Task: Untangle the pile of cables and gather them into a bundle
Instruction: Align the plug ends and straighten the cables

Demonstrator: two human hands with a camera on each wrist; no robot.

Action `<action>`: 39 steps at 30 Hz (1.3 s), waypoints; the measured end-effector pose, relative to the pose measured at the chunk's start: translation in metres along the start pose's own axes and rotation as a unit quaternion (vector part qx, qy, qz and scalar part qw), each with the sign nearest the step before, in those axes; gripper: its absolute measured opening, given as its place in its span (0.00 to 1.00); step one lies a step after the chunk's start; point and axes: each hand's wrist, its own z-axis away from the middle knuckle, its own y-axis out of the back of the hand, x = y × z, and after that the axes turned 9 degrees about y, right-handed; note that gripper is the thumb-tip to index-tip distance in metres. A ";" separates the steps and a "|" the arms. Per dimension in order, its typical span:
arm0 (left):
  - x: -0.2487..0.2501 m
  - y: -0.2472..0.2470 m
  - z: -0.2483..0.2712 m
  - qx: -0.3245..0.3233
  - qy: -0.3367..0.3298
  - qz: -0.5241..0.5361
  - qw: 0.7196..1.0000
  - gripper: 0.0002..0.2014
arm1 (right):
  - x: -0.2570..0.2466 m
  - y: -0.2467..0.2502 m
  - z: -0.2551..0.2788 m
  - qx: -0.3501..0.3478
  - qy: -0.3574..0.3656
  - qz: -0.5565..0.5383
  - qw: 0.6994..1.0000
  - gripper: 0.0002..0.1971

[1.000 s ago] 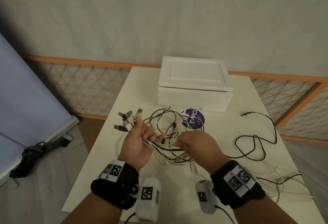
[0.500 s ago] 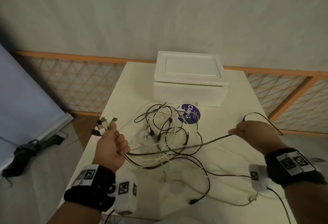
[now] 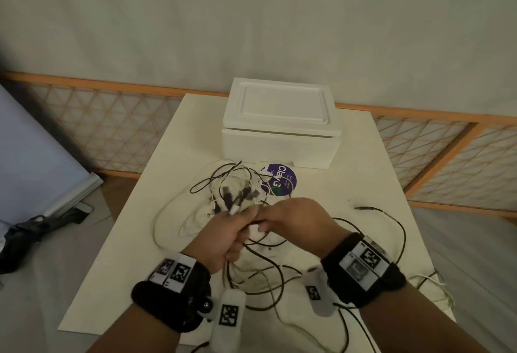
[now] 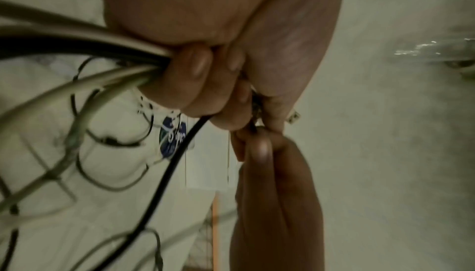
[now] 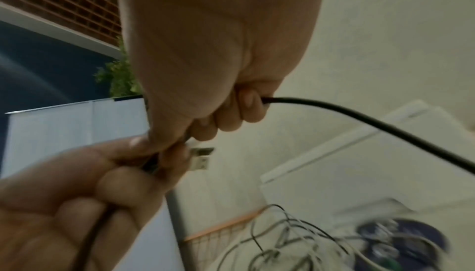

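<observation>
My left hand (image 3: 229,229) grips a bundle of black and white cable ends (image 3: 236,198), their plugs fanning out above the fist over the table's middle. In the left wrist view the cables (image 4: 102,52) run into the curled fingers (image 4: 197,76). My right hand (image 3: 291,218) meets the left one and holds a black cable (image 5: 359,117) in its curled fingers, its USB plug (image 5: 201,158) sticking out between both hands. Loose black and white cables (image 3: 274,271) trail in loops across the white table (image 3: 363,173).
A white foam box (image 3: 282,126) stands at the table's back. A purple round sticker (image 3: 281,183) lies in front of it. One black cable end (image 3: 363,208) lies at the right. A lattice fence (image 3: 106,134) runs behind the table.
My right hand pulled a black cable out to the right, then came back to the left hand with its end. The left hand moved back toward the middle with the bundle.
</observation>
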 end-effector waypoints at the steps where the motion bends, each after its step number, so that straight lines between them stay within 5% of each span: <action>1: -0.002 0.008 -0.001 0.032 -0.001 0.005 0.999 0.16 | 0.012 0.002 0.012 0.020 -0.040 -0.028 0.999 0.17; 6: -0.029 0.044 -0.006 0.140 0.011 0.024 0.990 0.15 | 0.082 0.002 0.064 -0.065 -0.203 -0.060 0.975 0.18; 12: -0.055 0.091 -0.007 0.259 0.022 0.100 0.960 0.12 | 0.137 -0.007 0.116 -0.044 -0.305 -0.073 0.948 0.12; 20: -0.073 0.120 -0.006 0.320 0.022 0.123 0.939 0.12 | 0.169 -0.004 0.140 -0.048 -0.357 -0.058 0.931 0.12; 24: -0.068 0.107 -0.011 0.346 0.035 0.003 0.937 0.16 | 0.157 -0.005 0.116 -0.118 -0.311 0.052 0.942 0.16; 28: -0.037 0.053 -0.006 0.396 -0.047 -0.231 0.888 0.16 | 0.107 -0.004 0.066 -0.137 -0.167 0.136 0.967 0.17; 30: -0.024 0.021 0.003 0.351 -0.107 -0.266 0.891 0.10 | 0.083 0.003 0.050 -0.136 -0.097 0.166 0.972 0.17; 33: -0.017 -0.026 0.010 0.207 -0.135 -0.248 0.937 0.04 | 0.050 0.014 0.033 -0.135 -0.017 0.175 0.975 0.17; 35: -0.016 -0.049 0.008 0.127 -0.159 -0.274 0.940 0.09 | 0.029 0.018 0.024 -0.076 0.047 0.195 0.977 0.16; 39: -0.017 -0.046 -0.012 0.090 -0.162 -0.290 0.939 0.07 | 0.030 0.017 0.027 -0.070 0.023 0.116 0.991 0.23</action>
